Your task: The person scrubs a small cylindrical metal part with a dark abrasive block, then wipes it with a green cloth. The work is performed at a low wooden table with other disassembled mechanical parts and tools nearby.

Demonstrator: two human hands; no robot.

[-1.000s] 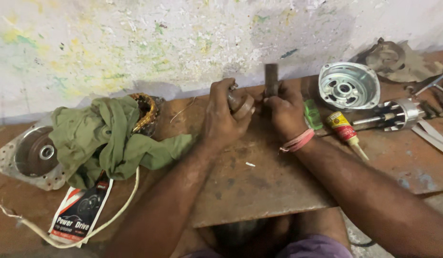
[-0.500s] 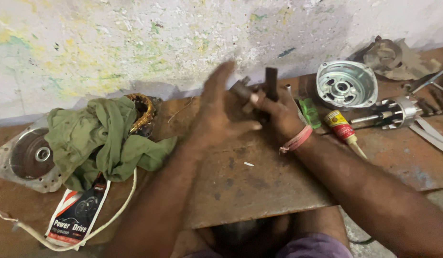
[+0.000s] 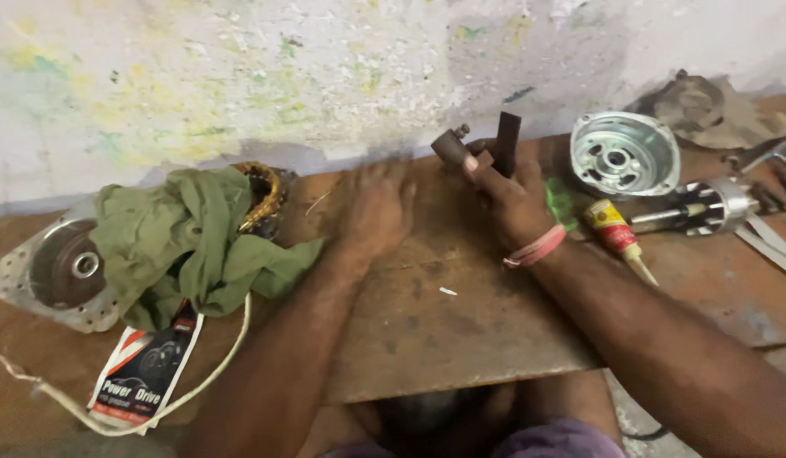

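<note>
One rusty metal tabletop (image 3: 461,331) carries everything, set against a paint-flecked wall. One green cloth (image 3: 189,246) lies crumpled at the left, draped over one copper-wound stator (image 3: 265,195) and touching one round end cover (image 3: 58,271) with a bearing seat at its middle. One silver motor housing (image 3: 623,154) sits at the back right, and one armature with a shaft (image 3: 707,208) lies just beside it. One printed packet (image 3: 142,382) lies at the front left, with one pale cord (image 3: 113,420) looping round it. One glue tube (image 3: 615,233) with a yellow and red label lies near the wrist with the pink band.

Two hands are in view. The right hand (image 3: 511,199) is closed around one small brown cylindrical part (image 3: 454,148), raised above the back of the tabletop, with one dark upright bar (image 3: 506,144) just behind its fingers. The left hand (image 3: 380,208) is blurred, palm down, fingers loosely spread, holding nothing.

Half a second ago the left hand stood raised and open beside the part; a second ago both hands gripped it together. Now the left hand is lower and farther left, apart from the part.
</note>
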